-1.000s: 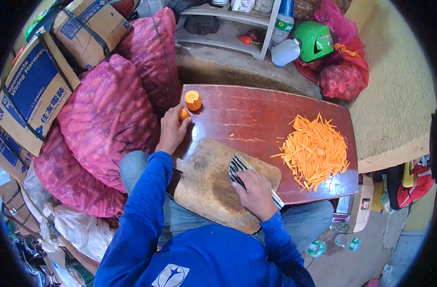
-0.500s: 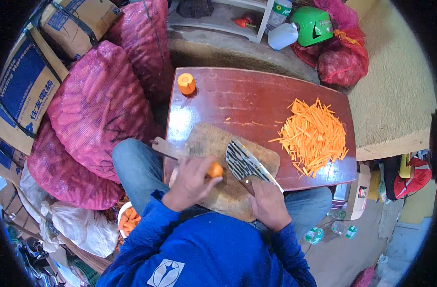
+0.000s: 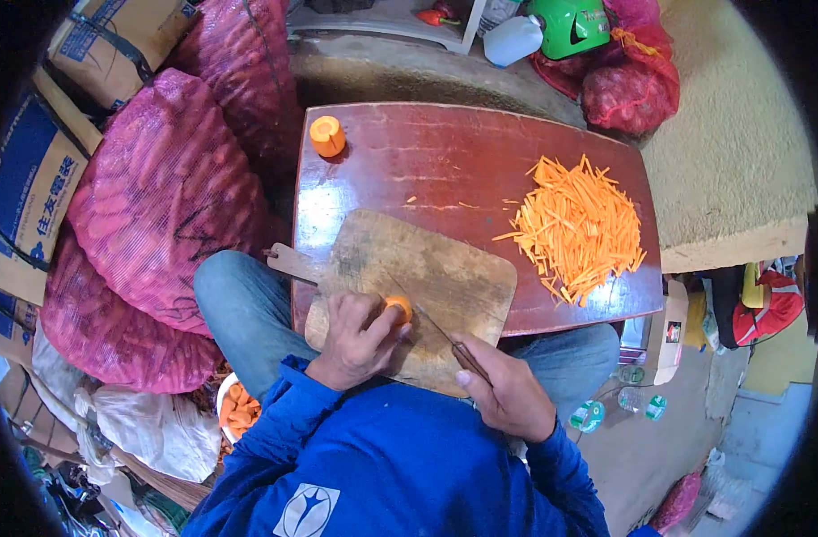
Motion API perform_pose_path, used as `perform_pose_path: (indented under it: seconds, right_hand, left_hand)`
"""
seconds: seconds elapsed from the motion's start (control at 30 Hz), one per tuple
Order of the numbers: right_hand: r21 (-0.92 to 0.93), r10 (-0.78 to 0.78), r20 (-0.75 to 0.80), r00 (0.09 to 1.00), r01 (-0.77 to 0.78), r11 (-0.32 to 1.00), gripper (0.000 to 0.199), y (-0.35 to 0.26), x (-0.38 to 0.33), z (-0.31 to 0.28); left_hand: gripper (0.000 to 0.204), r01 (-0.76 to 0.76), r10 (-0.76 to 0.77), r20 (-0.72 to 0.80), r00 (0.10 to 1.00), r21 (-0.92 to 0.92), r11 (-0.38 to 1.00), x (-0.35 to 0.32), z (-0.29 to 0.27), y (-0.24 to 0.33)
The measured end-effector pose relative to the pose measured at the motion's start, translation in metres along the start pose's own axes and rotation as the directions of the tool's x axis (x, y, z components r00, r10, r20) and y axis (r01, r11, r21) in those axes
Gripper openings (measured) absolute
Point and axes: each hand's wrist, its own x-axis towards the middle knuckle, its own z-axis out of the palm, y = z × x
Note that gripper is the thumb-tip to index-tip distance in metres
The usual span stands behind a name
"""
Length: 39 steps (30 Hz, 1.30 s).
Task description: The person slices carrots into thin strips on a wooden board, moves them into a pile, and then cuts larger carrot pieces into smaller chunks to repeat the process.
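On the wooden cutting board (image 3: 427,255), a short orange carrot piece (image 3: 398,310) is held by the fingers of my left hand (image 3: 355,338). My right hand (image 3: 513,394) grips a kitchen knife (image 3: 467,360) by its brown handle. The blade is turned nearly edge-on, its tip end close beside the carrot piece; whether it touches is hard to tell. A thick carrot chunk (image 3: 327,137) stands upright at the table's far left corner. Thin carrot sticks (image 3: 583,231) lie heaped to the right of the board.
The board rests on a reddish-brown table (image 3: 462,148) across my knees. Large pink mesh sacks (image 3: 158,197) and cardboard boxes (image 3: 60,188) crowd the left. A white tub (image 3: 237,407) of carrot pieces stands by my left knee. Plastic bottles (image 3: 588,416) lie on the floor at right.
My right hand has turned the knife from lying flat, blade face showing, to nearly edge-on beside the carrot piece. My left fingers have closed on the carrot piece. The whole view has shifted slightly.
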Motion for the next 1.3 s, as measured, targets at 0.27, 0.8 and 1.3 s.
perform_pose_path:
  seconds: [0.27, 0.8, 1.3]
  right_hand:
    - [-0.007, 0.121, 0.159, 0.980, -0.122, 0.993, 0.055, -0.015, -0.014, -0.008]
    - [0.087, 0.028, 0.102, 0.994, -0.037, 0.995, 0.045, 0.025, 0.026, 0.026]
    - [0.109, 0.079, 0.161, 0.984, -0.098, 0.989, 0.044, -0.015, 0.001, -0.006]
  left_hand:
    - [0.052, -0.084, 0.082, 0.023, 0.996, 0.103, 0.991, 0.006, -0.003, 0.001]
    - [0.049, -0.068, 0.068, -0.025, 0.997, -0.010, 0.998, 0.001, 0.007, 0.000]
    - [0.051, -0.095, 0.095, -0.020, 0.995, 0.017, 0.995, -0.001, 0.002, -0.006]
